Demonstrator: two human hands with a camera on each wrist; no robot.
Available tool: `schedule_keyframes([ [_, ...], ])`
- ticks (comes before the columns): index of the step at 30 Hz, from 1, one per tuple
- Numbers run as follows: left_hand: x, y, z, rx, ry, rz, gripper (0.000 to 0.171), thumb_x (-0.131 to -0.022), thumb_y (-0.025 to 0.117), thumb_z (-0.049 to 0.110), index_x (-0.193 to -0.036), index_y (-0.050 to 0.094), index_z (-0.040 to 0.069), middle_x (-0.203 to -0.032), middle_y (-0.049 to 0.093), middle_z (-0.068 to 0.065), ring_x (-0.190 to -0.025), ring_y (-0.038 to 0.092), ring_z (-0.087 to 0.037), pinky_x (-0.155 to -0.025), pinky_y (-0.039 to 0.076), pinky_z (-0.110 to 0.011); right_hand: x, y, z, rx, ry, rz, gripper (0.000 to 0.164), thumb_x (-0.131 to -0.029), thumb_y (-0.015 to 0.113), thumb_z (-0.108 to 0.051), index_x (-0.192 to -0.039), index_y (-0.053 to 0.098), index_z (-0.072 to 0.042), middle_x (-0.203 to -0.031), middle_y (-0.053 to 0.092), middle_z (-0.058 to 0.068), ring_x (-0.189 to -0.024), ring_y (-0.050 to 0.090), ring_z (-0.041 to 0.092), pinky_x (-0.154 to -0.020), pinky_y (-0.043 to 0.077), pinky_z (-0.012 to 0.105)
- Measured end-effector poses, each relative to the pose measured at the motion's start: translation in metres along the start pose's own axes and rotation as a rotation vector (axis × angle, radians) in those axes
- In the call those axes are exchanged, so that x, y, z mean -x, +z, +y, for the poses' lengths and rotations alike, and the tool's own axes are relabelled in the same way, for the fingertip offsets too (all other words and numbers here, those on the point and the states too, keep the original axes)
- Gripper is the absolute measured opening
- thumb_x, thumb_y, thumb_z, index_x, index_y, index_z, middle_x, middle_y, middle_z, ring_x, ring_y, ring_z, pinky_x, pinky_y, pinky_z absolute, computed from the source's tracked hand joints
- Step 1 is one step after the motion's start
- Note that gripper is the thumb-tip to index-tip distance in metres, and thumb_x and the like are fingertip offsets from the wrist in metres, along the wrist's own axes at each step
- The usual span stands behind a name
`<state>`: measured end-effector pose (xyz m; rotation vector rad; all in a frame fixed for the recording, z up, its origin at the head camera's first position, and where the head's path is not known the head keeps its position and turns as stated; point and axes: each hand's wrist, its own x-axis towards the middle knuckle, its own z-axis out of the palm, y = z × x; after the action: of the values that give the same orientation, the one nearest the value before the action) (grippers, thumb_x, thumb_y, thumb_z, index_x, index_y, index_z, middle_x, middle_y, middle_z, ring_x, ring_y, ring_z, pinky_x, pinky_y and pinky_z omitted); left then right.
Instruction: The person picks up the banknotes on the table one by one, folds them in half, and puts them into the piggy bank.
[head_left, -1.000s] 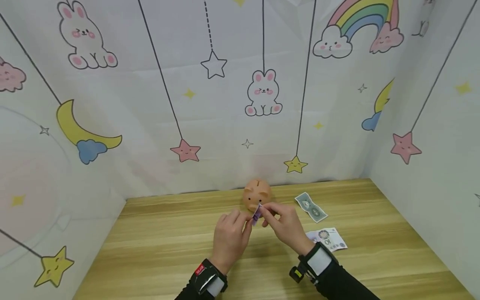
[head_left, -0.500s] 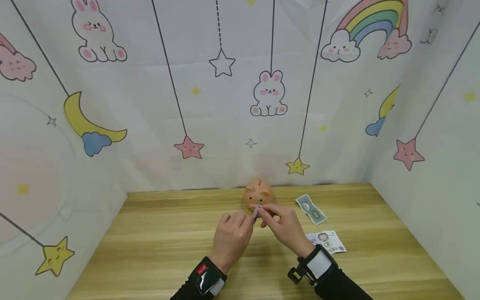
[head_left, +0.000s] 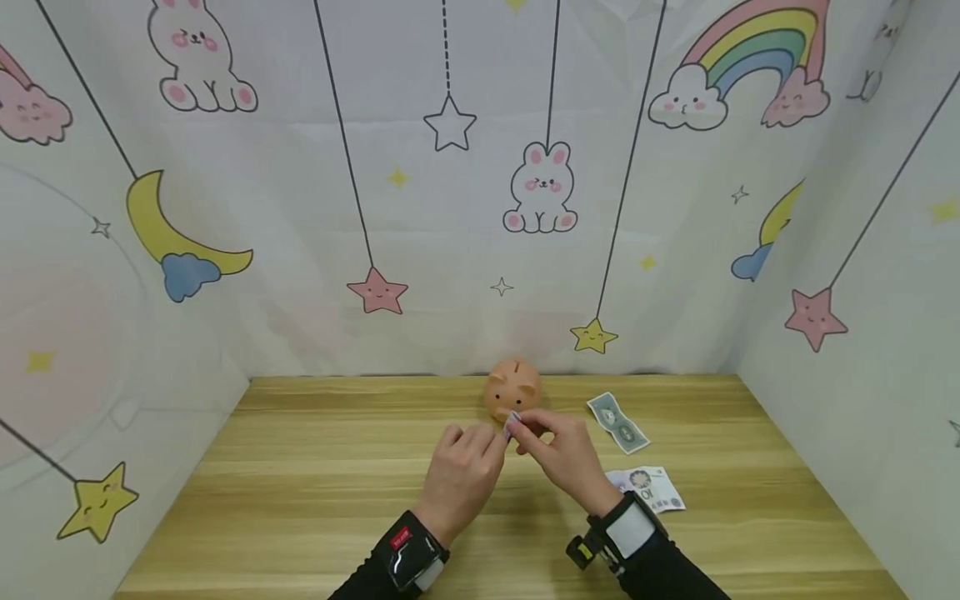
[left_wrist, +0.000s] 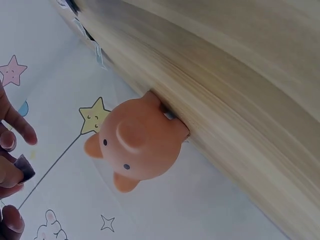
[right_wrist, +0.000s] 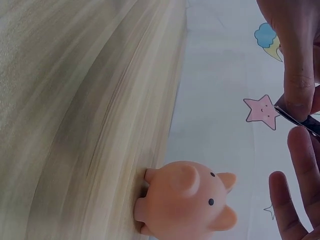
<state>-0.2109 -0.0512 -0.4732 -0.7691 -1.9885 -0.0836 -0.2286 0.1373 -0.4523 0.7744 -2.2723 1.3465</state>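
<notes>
A small purple folded banknote [head_left: 511, 423] is held between both hands, just in front of a piggy bank. My left hand [head_left: 463, 477] pinches its lower end, and my right hand [head_left: 558, 454] pinches the upper part between thumb and fingers. Much of the note is hidden by the fingers. In the right wrist view the banknote [right_wrist: 295, 118] shows as a thin dark edge; in the left wrist view a dark corner of the banknote [left_wrist: 24, 169] sticks out. The orange piggy bank [head_left: 513, 388] stands upright at the table's back edge, slot on top.
A green banknote [head_left: 618, 423], creased across the middle, lies right of the piggy bank. Nearer, a pale purple banknote [head_left: 651, 488] lies partly behind the right wrist. The wooden table [head_left: 315, 467] meets printed fabric walls [head_left: 300, 333] at the back and sides.
Less of the held banknote shows now than a second ago, as the fingers cover more of it. Both hands stay close together in front of the piggy bank. The head view has tilted slightly.
</notes>
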Motion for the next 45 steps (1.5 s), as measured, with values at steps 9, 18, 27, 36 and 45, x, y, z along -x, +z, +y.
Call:
schedule_keyframes([
  [9, -0.002, 0.0, 0.001, 0.067, -0.079, 0.024, 0.018, -0.084, 0.089, 0.014, -0.084, 0.071, 0.012, -0.077, 0.058, 0.002, -0.067, 0.06, -0.013, -0.061, 0.043, -0.03, 0.001, -0.002, 0.005, 0.025, -0.045, 0.031, 0.008, -0.102, 0.073, -0.007, -0.1, 0.08, -0.01, -0.081, 0.077, -0.003, -0.067, 0.069, 0.002, -0.057, 0.056, 0.03],
  [18, 0.0, 0.001, -0.002, 0.205, -0.199, 0.042, 0.028, -0.078, 0.097, 0.027, -0.085, 0.072, 0.015, -0.079, 0.059, 0.004, -0.066, 0.059, -0.012, -0.061, 0.045, -0.031, -0.002, -0.004, 0.003, 0.049, -0.06, 0.058, 0.008, -0.102, 0.071, -0.005, -0.099, 0.078, -0.008, -0.075, 0.074, 0.003, -0.064, 0.067, 0.003, -0.053, 0.053, 0.032],
  [27, -0.003, 0.001, -0.013, 0.869, -0.672, -0.157, 0.01, -0.095, 0.084, 0.023, -0.102, 0.081, 0.016, -0.071, 0.043, 0.006, -0.061, 0.035, -0.003, -0.058, 0.03, -0.021, -0.001, -0.005, 0.0, 0.043, -0.061, 0.068, 0.009, -0.102, 0.071, -0.005, -0.1, 0.078, -0.01, -0.071, 0.071, -0.009, -0.063, 0.065, 0.002, -0.054, 0.052, 0.033],
  [36, -0.01, -0.002, -0.018, 1.008, -0.739, -0.216, 0.005, -0.099, 0.08, 0.022, -0.098, 0.08, 0.017, -0.072, 0.043, 0.006, -0.06, 0.038, -0.006, -0.058, 0.03, -0.021, -0.001, -0.004, -0.001, 0.055, -0.102, 0.036, 0.009, -0.101, 0.072, -0.004, -0.103, 0.079, -0.009, -0.074, 0.073, -0.005, -0.064, 0.066, 0.002, -0.049, 0.046, 0.024],
  [45, -0.011, -0.001, -0.009, 0.881, -0.645, -0.104, 0.012, -0.098, 0.079, 0.011, -0.088, 0.072, 0.013, -0.072, 0.043, 0.004, -0.059, 0.037, -0.002, -0.055, 0.032, -0.021, -0.001, -0.001, 0.0, 0.102, -0.091, 0.027, 0.006, -0.101, 0.074, -0.006, -0.1, 0.079, -0.009, -0.072, 0.071, -0.006, -0.063, 0.064, 0.0, -0.047, 0.041, 0.021],
])
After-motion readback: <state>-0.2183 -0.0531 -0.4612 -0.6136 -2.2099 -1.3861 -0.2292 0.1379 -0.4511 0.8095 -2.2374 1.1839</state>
